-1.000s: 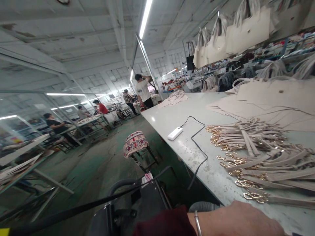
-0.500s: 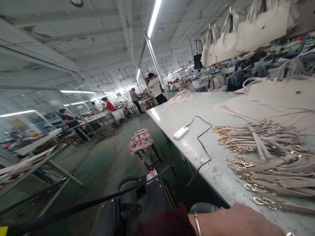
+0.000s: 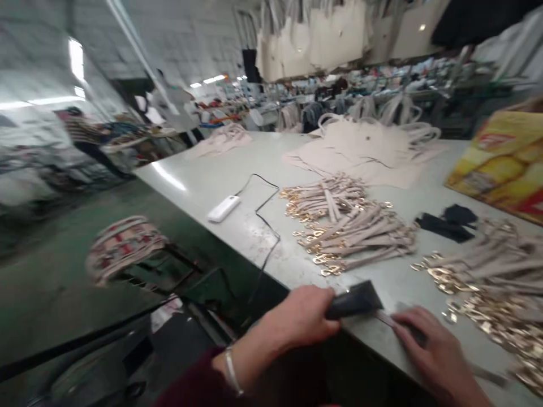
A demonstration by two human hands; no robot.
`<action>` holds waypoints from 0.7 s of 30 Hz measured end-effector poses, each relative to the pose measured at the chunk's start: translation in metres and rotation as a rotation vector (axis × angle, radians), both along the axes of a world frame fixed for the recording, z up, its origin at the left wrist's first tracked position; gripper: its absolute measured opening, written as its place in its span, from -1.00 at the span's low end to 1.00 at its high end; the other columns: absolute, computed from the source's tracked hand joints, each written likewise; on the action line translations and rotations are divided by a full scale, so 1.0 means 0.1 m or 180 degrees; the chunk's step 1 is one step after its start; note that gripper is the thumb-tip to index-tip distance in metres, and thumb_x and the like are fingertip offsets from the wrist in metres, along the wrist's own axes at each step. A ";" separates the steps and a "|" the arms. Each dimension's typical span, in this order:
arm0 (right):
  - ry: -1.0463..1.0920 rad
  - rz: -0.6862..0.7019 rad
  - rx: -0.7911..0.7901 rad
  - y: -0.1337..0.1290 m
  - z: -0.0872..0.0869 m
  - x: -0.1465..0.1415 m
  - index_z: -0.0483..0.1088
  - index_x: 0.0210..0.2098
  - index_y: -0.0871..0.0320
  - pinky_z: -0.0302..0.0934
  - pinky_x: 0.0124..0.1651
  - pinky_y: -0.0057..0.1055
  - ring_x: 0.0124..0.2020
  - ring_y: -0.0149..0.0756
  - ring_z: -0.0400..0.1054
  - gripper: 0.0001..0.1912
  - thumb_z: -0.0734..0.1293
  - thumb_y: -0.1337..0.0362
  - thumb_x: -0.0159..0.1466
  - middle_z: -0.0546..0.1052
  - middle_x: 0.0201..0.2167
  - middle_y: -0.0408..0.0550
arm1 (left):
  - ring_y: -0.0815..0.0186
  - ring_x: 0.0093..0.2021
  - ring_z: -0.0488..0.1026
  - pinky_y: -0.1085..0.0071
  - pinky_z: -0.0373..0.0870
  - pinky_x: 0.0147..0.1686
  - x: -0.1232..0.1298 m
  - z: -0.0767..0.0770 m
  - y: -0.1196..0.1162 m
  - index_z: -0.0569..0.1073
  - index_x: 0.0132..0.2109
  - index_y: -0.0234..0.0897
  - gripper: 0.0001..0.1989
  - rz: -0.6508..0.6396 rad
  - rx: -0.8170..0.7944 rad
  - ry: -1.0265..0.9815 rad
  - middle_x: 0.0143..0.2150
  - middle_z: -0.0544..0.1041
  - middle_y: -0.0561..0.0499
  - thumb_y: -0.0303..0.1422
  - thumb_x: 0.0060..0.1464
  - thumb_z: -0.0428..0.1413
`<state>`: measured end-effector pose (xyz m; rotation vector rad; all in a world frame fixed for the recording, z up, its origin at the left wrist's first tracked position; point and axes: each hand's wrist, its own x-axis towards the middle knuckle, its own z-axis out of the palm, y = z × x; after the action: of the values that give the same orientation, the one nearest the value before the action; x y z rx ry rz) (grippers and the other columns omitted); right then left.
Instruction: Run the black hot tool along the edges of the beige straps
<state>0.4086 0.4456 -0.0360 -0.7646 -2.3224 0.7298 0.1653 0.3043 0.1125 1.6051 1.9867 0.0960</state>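
My left hand (image 3: 297, 316), with a bracelet at the wrist, is closed around a black tool (image 3: 356, 299) with a rounded handle and a wider, flat end; its exact kind does not show. To its right, my right hand (image 3: 432, 350) pinches a thin pale strap (image 3: 385, 319) whose end meets the tool's flat end. Something dark lies under the right fingers, partly hidden. Just beyond the hands, beige straps with gold clasps (image 3: 360, 237) lie in bundles on the table (image 3: 229, 254). Another heap of straps with gold clasps (image 3: 504, 282) lies to the right.
A white device (image 3: 224, 208) with a black cable lies on the table. Behind are beige bag pieces (image 3: 356, 147), black pieces (image 3: 449, 222) and a yellow printed box (image 3: 504, 158). A cloth-covered stool (image 3: 127, 243) stands left. Bags (image 3: 314, 42) hang above; people stand far left.
The view has swung right and down. My left hand has come fully into view with the black tool in it. My right hand and the strap now show too.
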 end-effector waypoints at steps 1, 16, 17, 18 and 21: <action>-0.0069 -0.0017 -0.0075 -0.01 0.04 -0.02 0.49 -0.30 -0.02 0.35 -0.19 -0.16 -0.24 -0.11 0.42 -0.87 0.30 0.15 0.29 0.50 -0.32 -0.01 | 0.11 -0.24 0.58 0.34 0.39 -0.32 -0.07 0.00 -0.03 0.47 -0.15 -0.23 -0.75 0.0081 0.0006 -0.0004 -0.25 0.62 -0.12 -0.23 0.08 0.04; -0.0025 -0.0051 -0.0348 -0.01 0.20 -0.15 0.51 -0.29 0.10 0.21 -0.16 -0.28 -0.24 -0.21 0.34 -0.84 0.30 0.42 0.24 0.48 -0.35 -0.04 | 0.30 -0.39 0.46 0.46 0.19 -0.40 -0.43 -0.10 0.06 0.46 -0.27 -0.19 -0.83 0.0213 -0.0328 -0.0320 -0.42 0.50 0.11 -0.25 0.09 0.02; -0.0023 -0.0052 -0.0352 -0.01 0.20 -0.16 0.52 -0.29 0.10 0.21 -0.16 -0.28 -0.24 -0.21 0.34 -0.84 0.30 0.42 0.24 0.48 -0.35 -0.04 | 0.30 -0.38 0.46 0.46 0.20 -0.39 -0.44 -0.11 0.07 0.46 -0.26 -0.19 -0.82 0.0187 -0.0329 -0.0326 -0.41 0.50 0.11 -0.24 0.09 0.02; -0.0029 -0.0049 -0.0355 -0.01 0.20 -0.16 0.52 -0.28 0.10 0.21 -0.16 -0.27 -0.24 -0.21 0.34 -0.84 0.31 0.42 0.24 0.48 -0.35 -0.05 | 0.29 -0.37 0.47 0.46 0.21 -0.38 -0.46 -0.12 0.08 0.46 -0.25 -0.19 -0.81 0.0155 -0.0341 -0.0344 -0.41 0.51 0.11 -0.23 0.09 0.02; -0.0053 -0.0031 -0.0363 -0.02 0.21 -0.17 0.53 -0.28 0.10 0.20 -0.15 -0.27 -0.24 -0.21 0.33 -0.83 0.31 0.44 0.23 0.48 -0.35 -0.05 | 0.29 -0.38 0.46 0.45 0.22 -0.39 -0.51 -0.10 0.08 0.46 -0.27 -0.19 -0.81 0.0077 -0.0410 -0.0334 -0.40 0.52 0.11 -0.23 0.09 0.01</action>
<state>0.3918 0.4440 -0.0151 -0.8345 -2.3062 0.8607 0.1141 0.3123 0.1020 1.4652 1.8932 0.0591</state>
